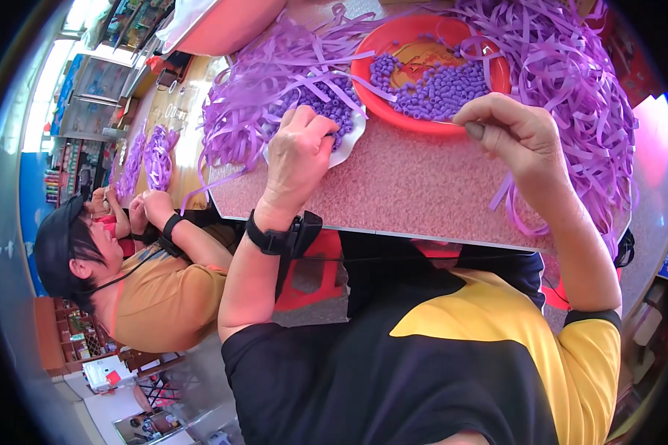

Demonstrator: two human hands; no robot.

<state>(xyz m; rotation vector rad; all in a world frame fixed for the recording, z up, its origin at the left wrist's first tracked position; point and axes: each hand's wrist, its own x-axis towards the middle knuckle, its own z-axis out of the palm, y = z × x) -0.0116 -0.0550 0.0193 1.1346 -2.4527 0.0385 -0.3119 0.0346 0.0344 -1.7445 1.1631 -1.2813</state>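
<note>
My left hand (300,152) is closed, fingers bent together at the near edge of a white scalloped dish (346,152) full of small purple beads (326,104). Whatever its fingertips hold is hidden. Thumb and index finger of my right hand (519,137) are pinched at the near right rim of a red plastic bowl (375,98); I cannot make out what is between them. More purple beads (449,89) lie in this bowl, leaving part of its bottom bare. Purple ribbons (256,89) heap around and partly over the dish, a strip reaching across the bowl's left rim.
A large pile of purple ribbons (583,111) covers the table's right side and hangs past its edge. At the back left stands a pink basin (230,26). On the left, a person in a cap (63,245) sits at a wooden table with ribbon bundles (159,156). Red stools (315,274) stand below.
</note>
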